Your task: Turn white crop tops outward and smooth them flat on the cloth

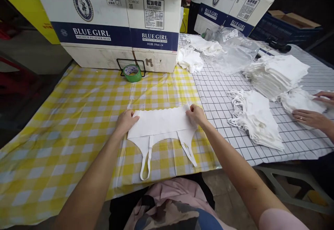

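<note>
A white strappy top (161, 124) lies flat on the yellow checked tablecloth (78, 118), its straps hanging toward me over the near edge. My left hand (127, 120) is curled on the garment's left end, fingers closed on the fabric. At the right end, my right hand (196, 114) pinches the upper corner.
Large Blue Girl cardboard boxes (112, 25) stand at the back, a green tape roll (132, 73) before them. Stacks of white garments (254, 118) (279, 73) and a clear plastic bag (235, 51) lie on the grid-patterned cloth at right. Another person's hands (311, 117) rest on a garment there.
</note>
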`<state>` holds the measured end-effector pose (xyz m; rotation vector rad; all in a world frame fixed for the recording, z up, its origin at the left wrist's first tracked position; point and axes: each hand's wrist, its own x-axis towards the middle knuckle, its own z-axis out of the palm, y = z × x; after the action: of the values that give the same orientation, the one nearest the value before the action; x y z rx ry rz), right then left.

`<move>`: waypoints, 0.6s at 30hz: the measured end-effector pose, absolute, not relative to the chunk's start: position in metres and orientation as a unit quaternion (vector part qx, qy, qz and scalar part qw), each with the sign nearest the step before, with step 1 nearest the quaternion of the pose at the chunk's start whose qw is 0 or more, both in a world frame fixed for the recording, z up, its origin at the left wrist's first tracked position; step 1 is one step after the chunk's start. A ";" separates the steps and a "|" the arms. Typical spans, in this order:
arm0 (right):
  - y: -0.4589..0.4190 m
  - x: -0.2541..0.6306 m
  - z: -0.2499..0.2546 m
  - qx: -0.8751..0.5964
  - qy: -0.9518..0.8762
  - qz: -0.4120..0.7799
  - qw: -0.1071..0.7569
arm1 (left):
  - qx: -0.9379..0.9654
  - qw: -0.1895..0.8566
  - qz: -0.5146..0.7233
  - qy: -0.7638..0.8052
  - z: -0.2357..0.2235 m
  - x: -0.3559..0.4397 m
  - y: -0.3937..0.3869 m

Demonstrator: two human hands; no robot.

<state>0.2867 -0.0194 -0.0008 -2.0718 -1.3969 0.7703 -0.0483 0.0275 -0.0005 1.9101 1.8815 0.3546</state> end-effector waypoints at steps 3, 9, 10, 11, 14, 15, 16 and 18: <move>-0.015 0.288 0.010 -0.729 -0.524 0.315 0.307 | 0.692 0.253 0.179 0.652 0.011 -0.048 0.031; -0.010 0.301 0.082 -0.532 -0.592 0.347 0.496 | 0.684 0.274 0.399 0.546 0.075 -0.051 0.035; -0.013 0.304 0.093 -0.509 -0.603 0.335 0.514 | 0.685 0.274 0.442 0.511 0.086 -0.053 0.031; -0.018 0.307 0.101 -0.504 -0.616 0.316 0.516 | 0.691 0.275 0.468 0.477 0.093 -0.056 0.026; -0.040 0.313 0.099 -0.526 -0.668 0.261 0.458 | 0.740 0.275 0.442 0.425 0.089 -0.067 0.000; -0.049 0.315 0.090 -0.533 -0.687 0.251 0.426 | 0.758 0.264 0.415 0.428 0.079 -0.072 -0.010; -0.059 0.315 0.078 -0.537 -0.704 0.247 0.393 | 0.774 0.249 0.387 0.435 0.067 -0.077 -0.022; -0.082 0.314 0.049 -0.546 -0.727 0.252 0.331 | 0.793 0.251 0.318 0.454 0.037 -0.085 -0.047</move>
<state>0.3144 -0.0816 0.0495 -1.4281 -1.8992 0.6595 -0.0853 -0.0470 0.0373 2.1590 1.2367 0.8648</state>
